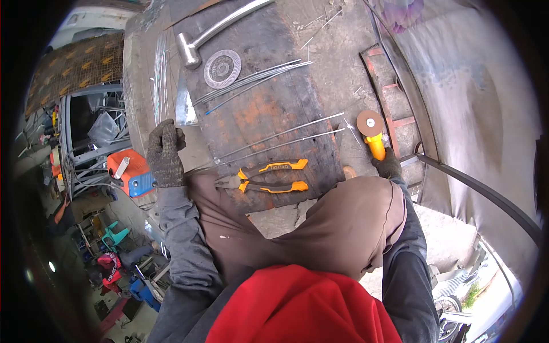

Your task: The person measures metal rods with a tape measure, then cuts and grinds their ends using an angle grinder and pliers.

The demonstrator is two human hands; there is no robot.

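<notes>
My right hand, in a dark glove, is wrapped around the yellow body of an angle grinder. The grinder's brown disc faces up. Raised at the left is my left hand, in a grey knit glove, its fingers curled with nothing visible in them. Between the hands lies a dark, rust-stained metal plate. On it rest pliers with orange and black handles, thin metal rods, and a bundle of more rods. A loose grinding disc and a steel hammer lie farther up the plate.
An orange and blue machine stands beside my left forearm. Thin wires lie left of the plate. A rusty ladder-like frame and a dark metal bar are at the right, by a grey sheet. A turquoise stool is lower left.
</notes>
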